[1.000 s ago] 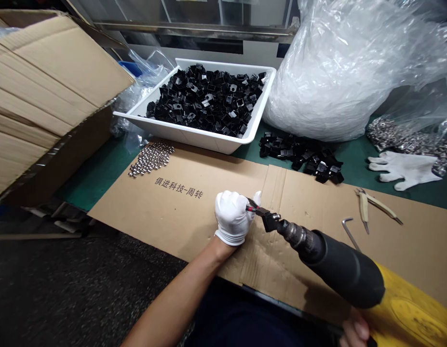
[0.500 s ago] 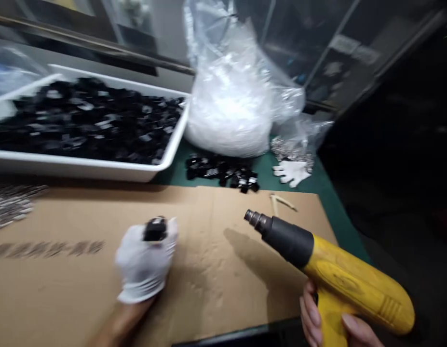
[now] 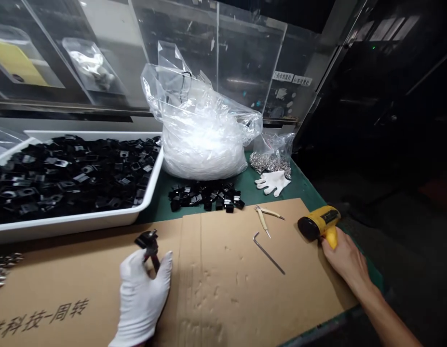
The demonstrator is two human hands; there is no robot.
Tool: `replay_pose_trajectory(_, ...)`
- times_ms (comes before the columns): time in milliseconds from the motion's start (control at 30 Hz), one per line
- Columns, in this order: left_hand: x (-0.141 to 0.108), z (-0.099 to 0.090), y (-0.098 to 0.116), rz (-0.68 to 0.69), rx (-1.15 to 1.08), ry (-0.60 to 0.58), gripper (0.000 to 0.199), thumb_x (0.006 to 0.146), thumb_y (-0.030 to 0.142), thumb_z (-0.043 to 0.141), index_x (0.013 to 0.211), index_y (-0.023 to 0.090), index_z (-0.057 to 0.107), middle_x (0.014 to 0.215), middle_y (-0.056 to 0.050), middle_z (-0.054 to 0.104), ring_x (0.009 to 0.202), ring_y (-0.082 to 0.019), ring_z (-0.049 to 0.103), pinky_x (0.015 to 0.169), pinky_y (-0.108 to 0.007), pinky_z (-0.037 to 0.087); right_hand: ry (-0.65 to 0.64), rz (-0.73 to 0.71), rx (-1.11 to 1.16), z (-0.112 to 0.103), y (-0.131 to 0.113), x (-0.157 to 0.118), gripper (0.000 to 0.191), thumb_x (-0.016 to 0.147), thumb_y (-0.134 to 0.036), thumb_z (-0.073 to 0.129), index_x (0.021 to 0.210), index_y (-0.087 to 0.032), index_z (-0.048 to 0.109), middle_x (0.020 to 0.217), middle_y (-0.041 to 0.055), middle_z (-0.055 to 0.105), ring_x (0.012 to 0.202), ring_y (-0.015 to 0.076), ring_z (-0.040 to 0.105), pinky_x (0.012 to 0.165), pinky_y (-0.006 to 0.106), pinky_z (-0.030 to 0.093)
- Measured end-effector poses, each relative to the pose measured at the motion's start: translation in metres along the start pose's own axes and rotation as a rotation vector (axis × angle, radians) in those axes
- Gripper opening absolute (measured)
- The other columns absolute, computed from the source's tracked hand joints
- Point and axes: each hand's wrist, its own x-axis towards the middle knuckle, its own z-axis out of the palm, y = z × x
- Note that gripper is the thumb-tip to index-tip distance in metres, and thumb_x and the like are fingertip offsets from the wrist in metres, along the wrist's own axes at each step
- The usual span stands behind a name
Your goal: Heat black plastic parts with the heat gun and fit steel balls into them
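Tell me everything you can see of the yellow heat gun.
The yellow heat gun has a plastic-looking yellow body, a round black end turned toward the camera's left, and a dark marking. The bare right hand grips its yellow handle. In the picture it overlaps the right edge of the cardboard sheet; whether they touch is unclear. No nozzle tip can be made out.

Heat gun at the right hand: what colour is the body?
Yellow: the heat gun has a yellow body with a dark end, best seen in the head view.

Workshop: heat gun [image 3: 321, 220], black parts [image 3: 82, 177]
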Motion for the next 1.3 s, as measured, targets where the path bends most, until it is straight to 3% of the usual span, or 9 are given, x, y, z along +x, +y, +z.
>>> replay_pose_trajectory(133, -0.006, 0.003, -0.008, 0.136, 0.038, -0.063, 0.039, 0.101, 0.042, 0.052, 0.129, 0.017, 0.061, 0.113, -0.013, 0.067, 0.106, -0.031, 0.065, 0.100, -0.046, 0.052, 0.036, -0.063, -0.094, -0.002, 0.005, -0.004, 0.045, 0.101, -0.043, 0.063, 0.131, -0.011, 0.061, 0.103, 0.0142, 0.068, 0.092, 0.0333, 0.069, 0.081, 0.052, 0.058)
replay_pose_trajectory(267, -0.007, -0.002, -0.008, 0.064, -0.043, -0.090, 0.043, 0.102, 0.043, 0.050, 0.136, 0.018, 0.060, 0.118, -0.013, 0.068, 0.110, -0.030, 0.067, 0.099, -0.043, 0.052, 0.170, -0.164, -0.104, -0.019, -0.013, -0.021, 0.070, 0.098, -0.048, 0.057, 0.147, 0.002, 0.046, 0.132, 0.0374, 0.056, 0.122, 0.0567, 0.054, 0.093, 0.071, 0.047)
replay_pose_trajectory(333, -0.004, -0.011, 0.003, -0.060, -0.113, -0.130, 0.044, 0.101, 0.048, 0.051, 0.132, 0.019, 0.063, 0.115, -0.012, 0.069, 0.108, -0.030, 0.067, 0.099, -0.043, 0.051, 0.153, -0.274, -0.045, -0.016, -0.039, -0.038, 0.057, 0.104, -0.046, 0.049, 0.145, -0.007, 0.049, 0.134, 0.0299, 0.059, 0.125, 0.0470, 0.056, 0.101, 0.061, 0.048)
replay_pose_trajectory(433, -0.003, -0.030, 0.037, -0.327, -0.376, -0.313, 0.048, 0.099, 0.060, 0.054, 0.122, 0.019, 0.065, 0.102, -0.009, 0.069, 0.087, -0.024, 0.066, 0.084, -0.040, 0.055, -0.055, -0.517, 0.076, 0.009, -0.089, -0.067, 0.030, 0.105, -0.047, 0.052, 0.123, -0.025, 0.062, 0.114, 0.0105, 0.070, 0.104, 0.0282, 0.068, 0.088, 0.037, 0.056)
replay_pose_trajectory(600, -0.025, -0.044, 0.090, -0.686, -0.967, -0.736, 0.049, 0.100, 0.065, 0.051, 0.109, 0.017, 0.057, 0.079, -0.001, 0.058, 0.056, -0.013, 0.052, 0.052, -0.028, 0.047, -0.101, -0.554, 0.166, 0.054, -0.139, -0.090, 0.024, 0.103, -0.039, 0.047, 0.091, -0.023, 0.060, 0.088, 0.0119, 0.065, 0.086, 0.0349, 0.064, 0.076, 0.046, 0.049)
replay_pose_trajectory(767, -0.057, -0.041, 0.092, -0.828, -1.222, -0.921, 0.048, 0.100, 0.068, 0.049, 0.105, 0.020, 0.054, 0.074, 0.003, 0.052, 0.053, -0.011, 0.047, 0.048, -0.025, 0.042, -0.156, -0.473, 0.248, 0.057, -0.137, -0.090, 0.024, 0.102, -0.042, 0.045, 0.091, -0.024, 0.055, 0.081, 0.0112, 0.064, 0.077, 0.0346, 0.064, 0.066, 0.043, 0.046)
replay_pose_trajectory(933, -0.065, -0.049, 0.092, -0.778, -1.018, -0.961, 0.044, 0.103, 0.063, 0.049, 0.106, 0.019, 0.055, 0.074, 0.003, 0.052, 0.054, -0.010, 0.046, 0.052, -0.025, 0.040, -0.365, -0.371, 0.420, 0.017, -0.151, -0.115, 0.030, 0.110, -0.047, 0.041, 0.116, -0.024, 0.059, 0.071, -0.0006, 0.064, 0.057, 0.0202, 0.061, 0.054, 0.030, 0.048)
replay_pose_trajectory(1100, -0.058, -0.057, 0.097, -0.619, -0.796, -0.974, 0.040, 0.107, 0.056, 0.044, 0.102, 0.018, 0.057, 0.075, 0.002, 0.054, 0.062, -0.012, 0.046, 0.061, -0.027, 0.042, -0.635, -0.259, 0.846, -0.019, -0.192, -0.137, 0.038, 0.109, -0.049, 0.052, 0.136, -0.029, 0.069, 0.065, -0.0029, 0.055, 0.054, 0.0171, 0.052, 0.048, 0.027, 0.042)
replay_pose_trajectory(1300, -0.057, -0.060, 0.095, -0.472, -0.624, -0.999, 0.039, 0.108, 0.053, 0.044, 0.094, 0.020, 0.058, 0.080, 0.000, 0.056, 0.071, -0.014, 0.047, 0.072, -0.028, 0.042, -0.622, -0.281, 0.896, -0.021, -0.210, -0.137, 0.033, 0.108, -0.044, 0.055, 0.129, -0.028, 0.075, 0.064, -0.0032, 0.053, 0.054, 0.0147, 0.050, 0.048, 0.026, 0.040)
